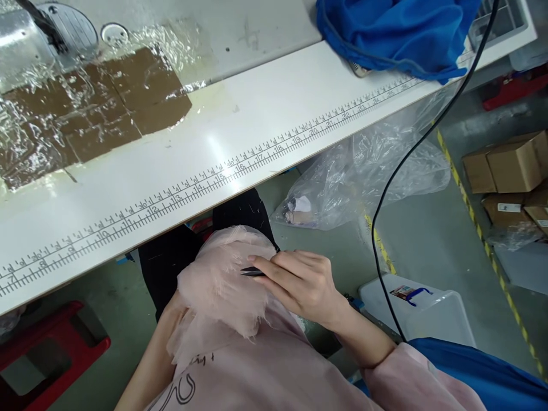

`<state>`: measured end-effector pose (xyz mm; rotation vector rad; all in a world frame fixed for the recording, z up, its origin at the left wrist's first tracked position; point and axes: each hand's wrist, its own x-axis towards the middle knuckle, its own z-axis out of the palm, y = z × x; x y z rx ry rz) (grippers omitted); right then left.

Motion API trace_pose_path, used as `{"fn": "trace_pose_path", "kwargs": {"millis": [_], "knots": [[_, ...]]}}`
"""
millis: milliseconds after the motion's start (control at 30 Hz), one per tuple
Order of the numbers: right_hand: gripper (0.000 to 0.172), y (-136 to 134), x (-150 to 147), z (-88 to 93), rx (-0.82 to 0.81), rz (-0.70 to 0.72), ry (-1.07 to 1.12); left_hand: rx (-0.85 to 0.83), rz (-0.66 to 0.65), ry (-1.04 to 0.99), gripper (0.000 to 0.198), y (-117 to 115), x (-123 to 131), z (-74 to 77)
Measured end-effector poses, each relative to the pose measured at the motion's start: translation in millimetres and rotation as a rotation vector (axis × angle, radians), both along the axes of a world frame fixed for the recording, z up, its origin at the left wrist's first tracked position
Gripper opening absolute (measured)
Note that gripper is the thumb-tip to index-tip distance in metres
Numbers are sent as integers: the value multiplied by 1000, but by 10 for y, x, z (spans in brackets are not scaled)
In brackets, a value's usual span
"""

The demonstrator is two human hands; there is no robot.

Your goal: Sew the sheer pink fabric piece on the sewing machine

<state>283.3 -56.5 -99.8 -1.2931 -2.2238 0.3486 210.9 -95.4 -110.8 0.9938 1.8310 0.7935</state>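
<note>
Sheer pale pink fabric (231, 274) with frayed edges is bunched above my lap. My left hand (181, 302) reaches in beneath it; the cloth covers its fingers, so I cannot see how they grip. From the right, my right hand (299, 282) is closed around small dark thread snips (252, 272). Their pointed tips lie over the frayed part of the fabric, and whether they touch it I cannot tell.
A white table edge with a printed ruler (240, 166) runs across in front. Metal machine parts (25, 34) and taped cardboard (128, 91) are at upper left, blue cloth (398, 34) at upper right. A black cable (377, 211) hangs on the right, near a plastic bin (419, 314).
</note>
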Motion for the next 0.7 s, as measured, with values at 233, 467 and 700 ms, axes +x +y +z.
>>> {"fn": "trace_pose_path", "kwargs": {"millis": [233,467,700], "knots": [[15,7,-27,49,13,5,-55,-119,48,105,39,-41,217,-44],[15,6,-34,64,38,-9,-87,-146,56,137,36,-75,206,-162],[15,7,-44,42,43,-4,-86,-115,78,164,37,-131,230,-275]]}}
